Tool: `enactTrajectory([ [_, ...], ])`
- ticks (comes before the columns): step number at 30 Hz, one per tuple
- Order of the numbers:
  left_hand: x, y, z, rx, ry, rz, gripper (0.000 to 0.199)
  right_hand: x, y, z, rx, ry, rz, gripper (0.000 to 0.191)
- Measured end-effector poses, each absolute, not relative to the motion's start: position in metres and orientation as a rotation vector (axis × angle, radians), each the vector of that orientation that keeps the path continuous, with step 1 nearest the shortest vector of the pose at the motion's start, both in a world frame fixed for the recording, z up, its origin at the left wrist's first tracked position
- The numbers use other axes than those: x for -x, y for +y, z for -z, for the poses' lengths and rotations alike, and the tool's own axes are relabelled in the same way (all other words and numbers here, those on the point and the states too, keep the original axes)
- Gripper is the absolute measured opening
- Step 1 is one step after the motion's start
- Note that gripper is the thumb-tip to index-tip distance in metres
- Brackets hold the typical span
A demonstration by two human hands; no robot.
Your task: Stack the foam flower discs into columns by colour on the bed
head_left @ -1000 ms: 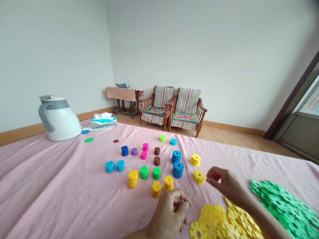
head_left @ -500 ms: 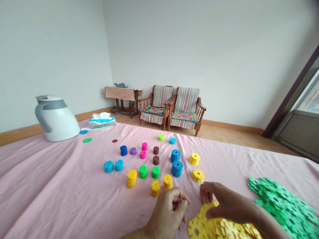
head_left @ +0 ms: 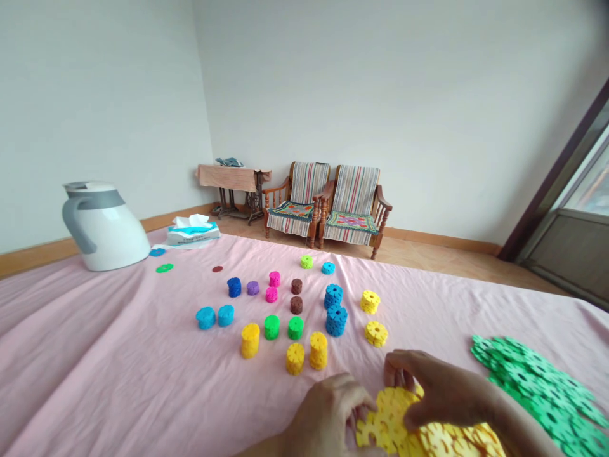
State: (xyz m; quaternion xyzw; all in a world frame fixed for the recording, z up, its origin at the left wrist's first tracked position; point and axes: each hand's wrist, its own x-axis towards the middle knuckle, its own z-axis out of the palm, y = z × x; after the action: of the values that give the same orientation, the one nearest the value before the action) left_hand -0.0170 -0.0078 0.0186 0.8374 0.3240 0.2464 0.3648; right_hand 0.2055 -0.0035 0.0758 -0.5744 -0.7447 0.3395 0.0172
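We see a pale wall (head_left: 295, 82) above everything, then the pink cloth (head_left: 95, 355) spread before us, with two armchairs (head_left: 351, 220) beyond its far edge. A white jug (head_left: 118, 231) stands at the far left, a tissue box (head_left: 194, 233) near it. The green heap (head_left: 542, 387) of flower-shaped pieces lies to the right of our right forearm; the yellow heap (head_left: 391, 412), the one being handled, lies close in front of us, partly under our hands. The main change is our left hand (head_left: 333, 412): half a second ago it rested curled beside the heap, and now it has opened onto the heap's left edge. Its fingers are bent and parted from the thumb around a yellow piece, though we cannot tell whether they grip it. Our right hand (head_left: 435, 384), beside a finished-looking stack a second ago, arches over the same heap, thumb and fingertips well apart with yellow pieces between them, none visibly pinched. As we judge it, the work has passed from the stacks to the loose yellow pieces, with both hands sharing it. The near pale-yellow stack (head_left: 376, 334) stands untouched beyond our right fingertips, and smallest of all, a flat dark-red disc (head_left: 217, 269) lies farther off.
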Motion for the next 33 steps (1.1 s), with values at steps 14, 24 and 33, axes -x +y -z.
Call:
enactTrajectory([
  [14,0.020,-0.005,-0.023,-2.422,0.866,-0.416,0.030,-0.207,0.012,-0.061,1.564,-2.068,-1.103,0.007],
  [24,0.022,-0.005,-0.025,-2.359,0.976,-0.457,0.042,-0.230,0.034,-0.042,1.611,-1.405,-1.066,0.018],
  [33,0.029,0.003,-0.017,-2.385,0.976,-0.484,0.045,-0.218,0.049,-0.018,1.518,-0.852,-1.078,0.024],
])
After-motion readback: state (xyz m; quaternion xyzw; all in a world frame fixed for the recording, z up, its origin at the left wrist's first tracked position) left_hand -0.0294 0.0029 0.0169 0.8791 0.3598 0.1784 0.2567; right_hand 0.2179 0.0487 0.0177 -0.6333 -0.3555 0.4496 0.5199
